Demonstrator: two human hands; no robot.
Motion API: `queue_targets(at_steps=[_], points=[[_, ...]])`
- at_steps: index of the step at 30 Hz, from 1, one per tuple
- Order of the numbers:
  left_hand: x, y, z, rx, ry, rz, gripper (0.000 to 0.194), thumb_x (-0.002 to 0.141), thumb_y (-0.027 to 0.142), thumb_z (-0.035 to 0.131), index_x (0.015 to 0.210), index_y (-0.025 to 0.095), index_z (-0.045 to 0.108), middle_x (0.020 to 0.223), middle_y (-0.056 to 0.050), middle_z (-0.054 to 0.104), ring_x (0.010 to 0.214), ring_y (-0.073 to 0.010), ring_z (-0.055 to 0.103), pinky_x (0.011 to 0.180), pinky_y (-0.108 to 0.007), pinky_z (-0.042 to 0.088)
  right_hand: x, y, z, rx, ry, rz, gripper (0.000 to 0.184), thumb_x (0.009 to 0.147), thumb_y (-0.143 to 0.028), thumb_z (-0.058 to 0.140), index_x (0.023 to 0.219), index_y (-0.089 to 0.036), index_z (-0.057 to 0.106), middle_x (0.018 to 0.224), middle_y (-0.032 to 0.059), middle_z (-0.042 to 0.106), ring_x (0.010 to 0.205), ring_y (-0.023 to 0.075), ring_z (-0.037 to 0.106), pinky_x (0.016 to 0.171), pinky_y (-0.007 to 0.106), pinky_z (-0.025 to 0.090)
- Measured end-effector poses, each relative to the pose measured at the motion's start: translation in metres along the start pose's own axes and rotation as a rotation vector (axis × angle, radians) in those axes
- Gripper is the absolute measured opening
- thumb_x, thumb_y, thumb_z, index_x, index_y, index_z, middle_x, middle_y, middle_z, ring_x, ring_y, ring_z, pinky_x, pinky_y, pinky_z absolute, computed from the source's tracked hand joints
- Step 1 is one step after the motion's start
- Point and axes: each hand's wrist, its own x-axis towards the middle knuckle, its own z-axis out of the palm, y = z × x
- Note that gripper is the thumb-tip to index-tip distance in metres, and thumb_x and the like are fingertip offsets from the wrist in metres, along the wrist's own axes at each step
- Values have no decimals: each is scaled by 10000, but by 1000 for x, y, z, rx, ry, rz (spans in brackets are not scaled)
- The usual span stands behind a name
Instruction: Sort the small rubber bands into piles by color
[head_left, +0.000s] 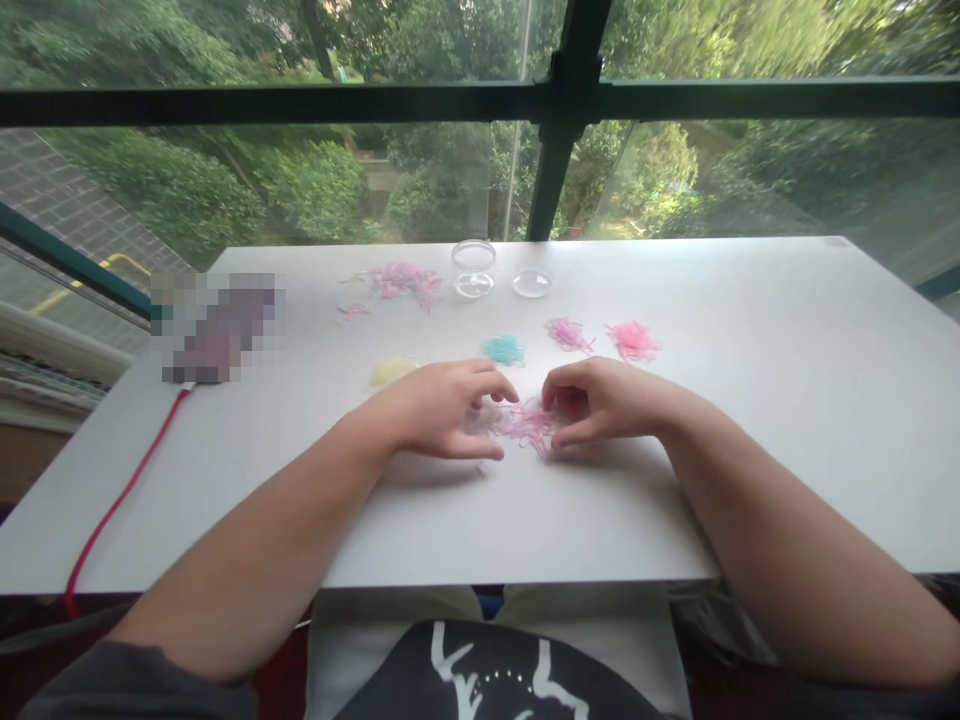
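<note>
A loose pile of small pink and pale purple rubber bands (527, 424) lies on the white table between my hands. My left hand (450, 405) is at the pile's left side, thumb and fingers apart and curved around its edge. On the opposite side, my right hand (611, 400) touches the pile with its fingertips, thumb and index finger spread. Its inner fingers are partly in shadow. Just beyond the hands sit sorted heaps: yellow bands (393, 371) partly behind my left hand, turquoise bands (504, 349), purple bands (568, 335) and bright pink bands (634, 340).
A larger mixed heap of bands (405, 282) lies at the back left. Beside it stand a clear round jar (473, 270) and its clear lid (532, 284). A blurred-out device (225, 335) with a red cable (127, 490) is at left. Windows rise behind the table (787, 420).
</note>
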Motion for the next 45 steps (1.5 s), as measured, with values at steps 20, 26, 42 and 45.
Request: queue_targets(at_steps=[20,26,42,45], points=[[9,-8,14,28,38,-94,211,822,283,561,987,212,672,879,-18,683,762,-141,591,688,-235,422,7,-8,16,-76,119,-81,197,792,-162,499,857,-178,684,747,30,688,634,130,549,603,234,367],[9,-6,12,-28,43,-150,256,823,201,480,973,220,686,917,1,701,822,-147,608,745,-243,445,8,-7,16,-77,139,-72,175,804,-173,490,857,-178,656,750,27,674,633,124,539,605,227,365],[7,-7,7,-118,-40,-174,404,684,85,456,995,217,676,914,5,689,798,-137,602,712,-218,455,9,-6,17,-36,173,-45,43,759,-208,547,732,-175,541,634,-14,562,540,88,435,534,219,300],[5,-7,6,-132,-77,-132,424,650,95,512,1034,207,652,842,-3,668,707,-125,575,649,-214,439,9,-6,17,-24,184,-54,38,754,-160,531,768,-175,563,661,-10,583,565,92,459,553,220,318]])
